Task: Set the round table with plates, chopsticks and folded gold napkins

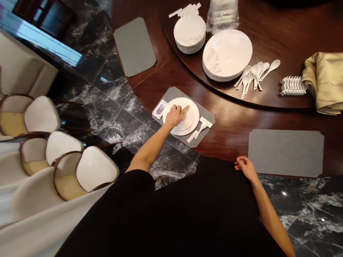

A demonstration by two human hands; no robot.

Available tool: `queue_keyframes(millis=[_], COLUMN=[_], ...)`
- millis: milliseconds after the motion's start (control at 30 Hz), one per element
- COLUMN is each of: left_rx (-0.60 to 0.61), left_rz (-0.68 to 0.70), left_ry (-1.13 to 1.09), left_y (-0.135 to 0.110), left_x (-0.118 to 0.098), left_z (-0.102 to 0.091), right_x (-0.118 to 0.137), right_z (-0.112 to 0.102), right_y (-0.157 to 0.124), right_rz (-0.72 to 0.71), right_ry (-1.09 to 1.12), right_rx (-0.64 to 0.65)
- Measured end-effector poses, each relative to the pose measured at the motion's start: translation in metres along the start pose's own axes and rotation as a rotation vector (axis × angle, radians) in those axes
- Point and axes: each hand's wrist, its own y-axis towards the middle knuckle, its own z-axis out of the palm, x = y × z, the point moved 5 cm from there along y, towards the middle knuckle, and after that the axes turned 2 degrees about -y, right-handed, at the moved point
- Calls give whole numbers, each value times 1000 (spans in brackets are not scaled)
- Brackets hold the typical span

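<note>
Head view: place setting at the near edge of a dark wooden table (229, 133). The left hand (174, 117) reaches over a grey placemat (209, 110), which lies at the left part of the table's near edge. Its grip is narrow, the fingers closed on a small tan piece (185, 110), possibly folded cloth, located above the middle of a small white plate (187, 125). This plate rests on a larger white plate (196, 119). A pale packet (159, 109) lies at the placemat's left edge; a white spoon (202, 127) and a narrow white strip (192, 136) lie near its right edge.

The right hand (246, 167) is at the table's near edge, just beside the left edge of a second grey placemat (286, 151). Its fingers are loosely curled; whether the grip closes on anything cannot be told.

On the turntable (290, 38), along its near curved edge from left to right: a stack of small plates (189, 30), a stack of large plates (227, 52), a cluster of white spoons (255, 73), a group of wavy white pieces (293, 86) and a folded gold cloth (341, 81). Behind the plates lies a plastic-wrapped pack (224, 9).
</note>
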Motion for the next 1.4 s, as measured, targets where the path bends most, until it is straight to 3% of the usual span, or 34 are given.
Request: queue_keyframes(millis=[167, 300, 400, 467, 533, 600, 667, 767, 1033, 1233, 1400], left_rx=[-34, -133, -231, -327, -408, -422, -391, -395, -604, -596, -624], left_rz=[-14, -16, -68, -182, -385, -592, -694, -659, -525, -572, -676], left_ry=[-35, -52, -100, -159, -259, -415, -588, -762, -1029, -1107, -1097], left_y=[-4, -13, -28, -42, -56, -68, -71, -62, -36, -52, -90], left_x=[1, 0, 1, 7, 18, 29, 38, 50, 75, 78, 70], left_z=[-5, -13, -8, 3, 20, 44, 66, 83, 93, 97, 102], right_x=[-1, -2, -3, -4, -7, -8, -10, -9, 4, 32, 103], right_z=[-4, -8, -11, -12, -12, -12, -12, -12, -4, -12, -41], right_y=[2, 1, -2, -5, -7, -8, -7, -6, 7, 47, 129], right_rz=[26, 37, 52, 74, 98, 114, 119, 120, 84, 10, 28], right_ry=[21, 42, 92, 130, 153, 165, 167, 148, 80, 124, 331], right_rx=[10, -1, -26, -54, -76, -88, -92, -75, -33, -87, -327])
